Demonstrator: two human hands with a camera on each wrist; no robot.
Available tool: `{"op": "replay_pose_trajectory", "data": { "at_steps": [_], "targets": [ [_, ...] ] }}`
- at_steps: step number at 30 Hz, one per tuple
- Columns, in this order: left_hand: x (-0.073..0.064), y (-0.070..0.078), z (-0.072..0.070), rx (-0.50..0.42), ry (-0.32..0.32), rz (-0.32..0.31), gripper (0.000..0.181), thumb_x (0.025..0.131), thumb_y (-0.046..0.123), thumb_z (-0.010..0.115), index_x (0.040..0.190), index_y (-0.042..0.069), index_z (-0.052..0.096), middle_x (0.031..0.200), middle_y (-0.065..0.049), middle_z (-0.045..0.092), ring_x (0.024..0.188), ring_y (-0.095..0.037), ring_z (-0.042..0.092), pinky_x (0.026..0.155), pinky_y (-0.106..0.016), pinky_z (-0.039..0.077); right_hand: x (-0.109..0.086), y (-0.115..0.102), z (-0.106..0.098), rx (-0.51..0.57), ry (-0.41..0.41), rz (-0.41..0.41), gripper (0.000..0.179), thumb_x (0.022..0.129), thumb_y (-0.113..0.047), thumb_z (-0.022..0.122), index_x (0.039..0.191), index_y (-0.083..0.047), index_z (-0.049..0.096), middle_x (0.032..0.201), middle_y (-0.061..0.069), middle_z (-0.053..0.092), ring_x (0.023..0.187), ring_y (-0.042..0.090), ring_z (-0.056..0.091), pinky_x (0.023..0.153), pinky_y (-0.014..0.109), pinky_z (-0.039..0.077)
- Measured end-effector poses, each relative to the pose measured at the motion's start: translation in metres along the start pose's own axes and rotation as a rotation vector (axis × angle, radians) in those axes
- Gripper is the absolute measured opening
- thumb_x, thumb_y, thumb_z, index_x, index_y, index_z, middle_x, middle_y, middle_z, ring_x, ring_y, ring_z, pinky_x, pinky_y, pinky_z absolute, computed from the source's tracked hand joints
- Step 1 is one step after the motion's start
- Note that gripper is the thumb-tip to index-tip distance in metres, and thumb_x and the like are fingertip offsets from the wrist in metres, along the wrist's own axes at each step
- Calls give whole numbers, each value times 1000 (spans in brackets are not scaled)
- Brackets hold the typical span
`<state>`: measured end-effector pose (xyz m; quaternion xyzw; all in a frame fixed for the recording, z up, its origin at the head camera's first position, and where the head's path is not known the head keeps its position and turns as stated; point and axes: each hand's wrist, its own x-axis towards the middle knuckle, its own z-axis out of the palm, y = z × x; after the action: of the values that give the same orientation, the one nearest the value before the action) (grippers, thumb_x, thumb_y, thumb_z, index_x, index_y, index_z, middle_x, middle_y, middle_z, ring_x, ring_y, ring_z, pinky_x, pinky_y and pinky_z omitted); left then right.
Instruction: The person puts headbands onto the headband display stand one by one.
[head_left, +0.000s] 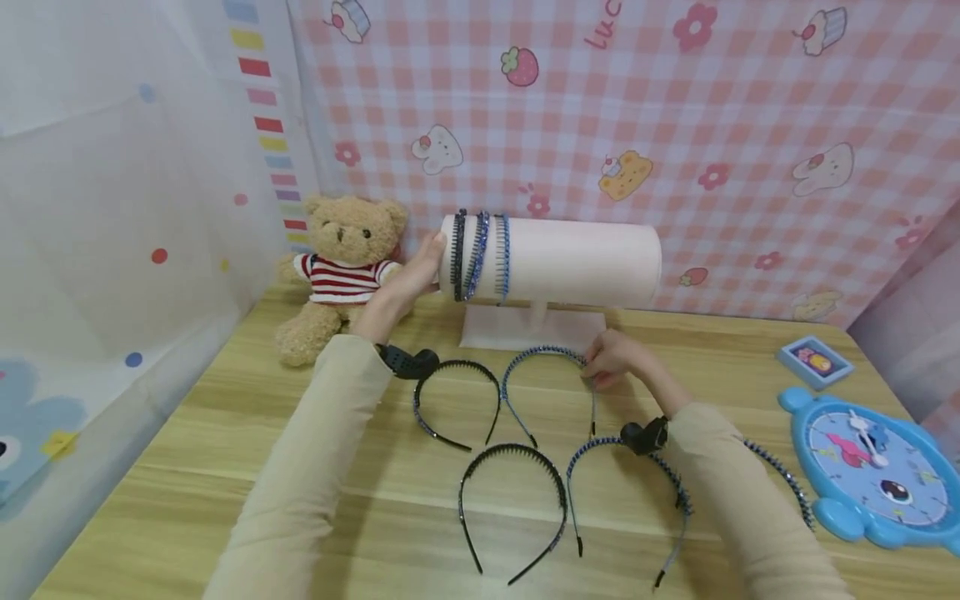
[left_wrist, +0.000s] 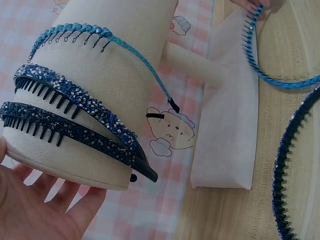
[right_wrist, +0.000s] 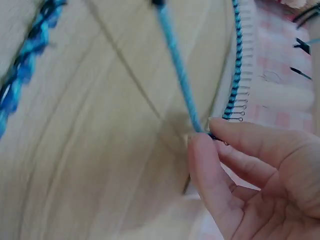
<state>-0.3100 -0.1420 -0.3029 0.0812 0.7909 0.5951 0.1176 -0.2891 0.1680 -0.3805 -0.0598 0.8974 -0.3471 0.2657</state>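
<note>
My left hand rests against the left end of a pale padded headband display stand. In the left wrist view its fingers spread across that end of the roll. Three headbands sit round the roll near this hand: a dark glittery one, a blue sequinned one and a light-blue braided one. With thumb and finger my right hand pinches the right side of a blue toothed headband, in front of the stand's base. Its free ends point toward me.
More headbands lie on the wooden table: a dark one, a black one, a blue one and one partly under the right sleeve. A teddy bear sits left; a blue toy clock and small frame lie right.
</note>
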Motion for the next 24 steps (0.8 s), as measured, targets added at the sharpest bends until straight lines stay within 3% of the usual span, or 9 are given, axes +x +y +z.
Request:
{"op": "replay_pose_trajectory", "data": {
  "at_steps": [8, 13, 16, 24],
  "targets": [
    [0, 0, 1, -5, -6, 6, 58, 99, 44, 11, 146, 14, -1, 153, -9, 2, 141, -23, 10, 113, -47, 23, -24, 12, -29, 228, -167, -53, 40, 90, -5, 49, 121, 17, 37, 83, 2, 55, 66, 5, 59, 69, 19, 55],
    [1, -2, 2, -17, 1, 3, 55, 99, 42, 12, 146, 14, 2, 152, -9, 5, 140, -23, 12, 112, -48, 25, -41, 30, -50, 306, -244, -41, 39, 92, -13, 52, 119, 13, 37, 84, 0, 55, 70, 5, 60, 77, 23, 55],
    [2, -2, 2, -12, -1, 1, 57, 99, 43, 12, 146, 14, 0, 153, -9, 3, 141, -24, 11, 112, -48, 25, -52, 41, -62, 318, -233, -58, 36, 93, -15, 52, 116, 10, 39, 88, 0, 56, 74, 6, 60, 81, 26, 55],
    [0, 1, 1, 3, -11, -8, 60, 98, 47, 12, 147, 16, -6, 154, -5, -8, 142, -21, 6, 113, -46, 25, -81, 55, -86, 394, -98, -77, 18, 92, -17, 55, 101, -5, 45, 88, -6, 57, 78, 6, 61, 80, 24, 55]
  ]
}}
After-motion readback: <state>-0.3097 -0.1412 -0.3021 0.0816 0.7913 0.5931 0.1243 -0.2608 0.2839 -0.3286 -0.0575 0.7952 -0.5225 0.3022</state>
